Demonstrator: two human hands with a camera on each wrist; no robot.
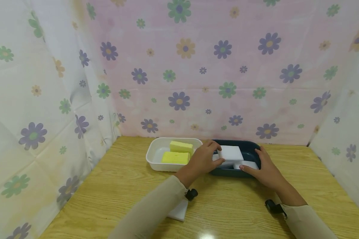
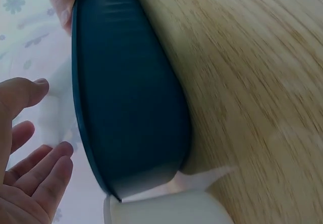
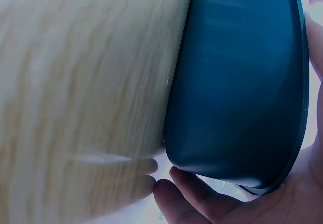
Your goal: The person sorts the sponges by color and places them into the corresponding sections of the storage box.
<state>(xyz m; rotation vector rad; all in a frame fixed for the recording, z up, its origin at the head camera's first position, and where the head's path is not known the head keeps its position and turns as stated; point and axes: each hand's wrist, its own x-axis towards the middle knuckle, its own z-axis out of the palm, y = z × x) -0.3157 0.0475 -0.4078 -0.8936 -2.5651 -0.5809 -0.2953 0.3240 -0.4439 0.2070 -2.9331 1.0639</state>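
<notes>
A dark teal bin (image 1: 227, 173) stands at the back of the table, with several white sponge-like blocks inside. Over its left half, my left hand (image 1: 204, 155) pinches the left end of the upper white block (image 1: 231, 152), thumb on the near side and fingers on the far side. Below it, another white block (image 1: 247, 164) lies at the bin's near right. At the bin's right end, my right hand (image 1: 267, 171) grips the wall, its thumb over the near rim. In the right wrist view, the fingers (image 3: 186, 193) curl round the outside of that end.
Left of the teal bin, close to it, stands a white bin (image 1: 155, 166) with yellow blocks (image 1: 176, 157) in it. A flat white piece (image 1: 179, 211) lies on the wooden table (image 1: 227, 205), partly hidden by my left sleeve. Flowered cloth (image 1: 197, 73) hangs behind and at both sides.
</notes>
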